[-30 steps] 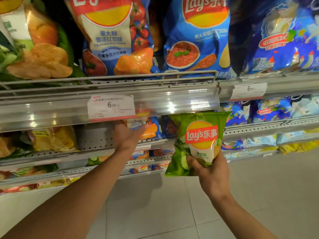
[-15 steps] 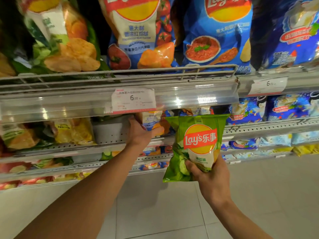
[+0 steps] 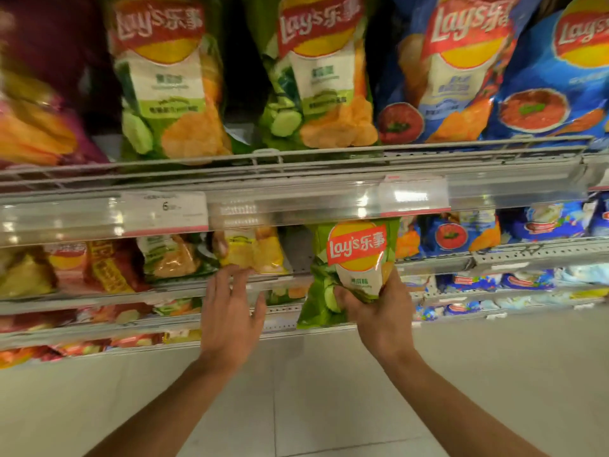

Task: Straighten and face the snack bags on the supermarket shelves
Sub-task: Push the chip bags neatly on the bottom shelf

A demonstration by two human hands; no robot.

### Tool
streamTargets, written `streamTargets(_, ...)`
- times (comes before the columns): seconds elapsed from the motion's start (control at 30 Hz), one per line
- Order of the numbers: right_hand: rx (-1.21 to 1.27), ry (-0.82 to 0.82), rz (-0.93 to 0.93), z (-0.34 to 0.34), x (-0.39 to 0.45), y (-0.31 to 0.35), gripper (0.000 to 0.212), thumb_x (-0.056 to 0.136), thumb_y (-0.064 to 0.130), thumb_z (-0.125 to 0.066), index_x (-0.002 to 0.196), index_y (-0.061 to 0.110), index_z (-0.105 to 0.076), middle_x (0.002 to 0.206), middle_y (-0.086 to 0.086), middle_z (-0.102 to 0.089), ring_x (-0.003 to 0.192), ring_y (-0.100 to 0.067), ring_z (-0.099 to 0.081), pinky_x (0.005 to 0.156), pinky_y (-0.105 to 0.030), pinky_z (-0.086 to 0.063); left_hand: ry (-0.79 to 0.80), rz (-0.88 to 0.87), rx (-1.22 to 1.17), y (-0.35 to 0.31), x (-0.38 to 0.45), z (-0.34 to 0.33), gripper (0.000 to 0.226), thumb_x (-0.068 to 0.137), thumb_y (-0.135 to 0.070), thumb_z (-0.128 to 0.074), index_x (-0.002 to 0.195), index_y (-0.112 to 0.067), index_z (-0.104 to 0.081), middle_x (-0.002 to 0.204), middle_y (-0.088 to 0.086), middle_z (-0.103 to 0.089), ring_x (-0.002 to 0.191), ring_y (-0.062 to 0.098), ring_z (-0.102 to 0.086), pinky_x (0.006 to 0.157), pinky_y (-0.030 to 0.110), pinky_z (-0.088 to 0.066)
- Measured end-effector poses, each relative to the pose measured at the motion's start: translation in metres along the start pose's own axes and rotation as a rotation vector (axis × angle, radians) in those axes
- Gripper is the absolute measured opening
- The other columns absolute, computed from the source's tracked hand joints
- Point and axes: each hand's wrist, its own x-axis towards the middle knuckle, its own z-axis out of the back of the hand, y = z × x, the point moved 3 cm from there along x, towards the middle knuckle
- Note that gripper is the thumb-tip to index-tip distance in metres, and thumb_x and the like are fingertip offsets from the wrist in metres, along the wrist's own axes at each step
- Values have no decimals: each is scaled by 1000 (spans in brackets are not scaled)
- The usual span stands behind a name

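Two hands at work: with right hand gripping small green bag by its lower part just before second shelf, and left hand relaxed beside yellow bag, better slide into gap upright, logo outward.

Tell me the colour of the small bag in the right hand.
Green small bag, red-and-yellow logo, in the right hand; head view.
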Motion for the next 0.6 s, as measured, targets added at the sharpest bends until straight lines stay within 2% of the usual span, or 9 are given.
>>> streamTargets(0.13, -83, -77, 75, -30, 25, 31, 61, 69, 35, -89, 118, 17, -57, 111, -3, -69, 108, -32, -64, 95, -54, -50, 155, -101, 189, 30, 1, 1, 57, 96, -37, -55, 145, -11, -44, 145, 14, -40, 134, 30, -37, 115, 43, -33)
streamTargets(0.27, -276, -142, 88, -44, 52, 40, 63, 74, 42, -87, 116, 8, -55, 115, -11, -65, 115, -36, -58, 101, -56, -44, 241, -112, 293, 37, -5, -5, 66, 99, -48, -43, 155, -17, -25, 152, 10, -26, 142, 28, -24, 118, 38, -27)
streamTargets(0.4, -275, -128, 39, -61, 64, 36, 62, 75, 41, -87, 116, 6, -56, 117, -12, -64, 119, -36, -55, 106, -54, -40, 242, -122, 296, 38, -9, -7, 71, 98, -49, -46, 156, -17, -22, 148, 10, -31, 139, 27, -28, 116, 38, -31)
streamTargets(0.6, -159, 22, -25, -79, 78, 26, 65, 77, 38, -87, 125, 9, -54, 120, -11, -65, 118, -32, -59, 102, -52, -49, 238, -107, 287, 37, -9, -10, 74, 94, -51, -53, 154, -15, -30, 140, 9, -39, 132, 28, -36, 110, 39, -39)
